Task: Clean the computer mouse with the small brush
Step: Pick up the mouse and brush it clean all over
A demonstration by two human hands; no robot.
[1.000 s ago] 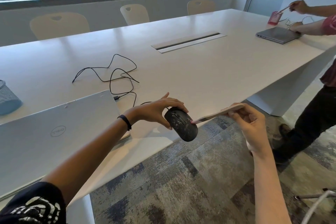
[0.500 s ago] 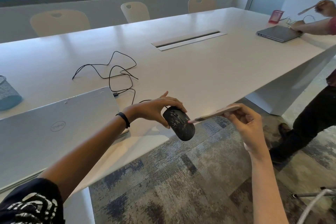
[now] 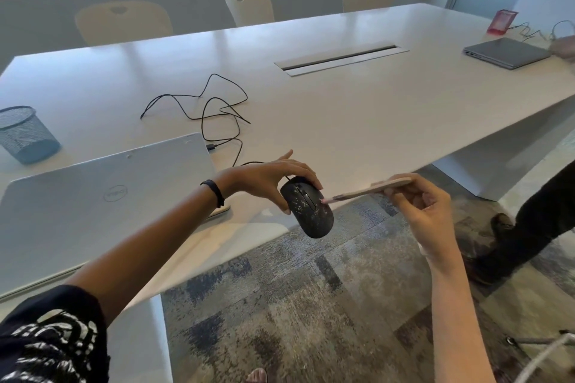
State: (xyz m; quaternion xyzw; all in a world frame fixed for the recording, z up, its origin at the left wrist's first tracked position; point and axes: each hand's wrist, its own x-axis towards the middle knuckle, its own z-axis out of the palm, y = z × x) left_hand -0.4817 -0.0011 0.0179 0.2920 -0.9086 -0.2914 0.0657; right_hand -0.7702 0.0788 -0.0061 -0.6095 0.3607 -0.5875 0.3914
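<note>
The left hand's grip [image 3: 273, 179] is closed from above around the front of the black oval computer mouse [image 3: 307, 209], speckled with pale flecks, held tilted in the air just off the near edge of the long white counter [image 3: 357, 109]. The right hand's grip [image 3: 426, 211] pinches the flat pale wooden handle of the small brush [image 3: 370, 190], whose pinkish tip touches the mouse's right side beside the scroll wheel. The mouse's thin black cable [image 3: 214, 109] loops across the counter behind. A closed white laptop [image 3: 102, 196] lies just left of the left wrist, a blue mesh cup [image 3: 25, 134] farther left. A closed grey laptop [image 3: 507, 52] and red mesh holder [image 3: 501, 22] sit far right.
</note>
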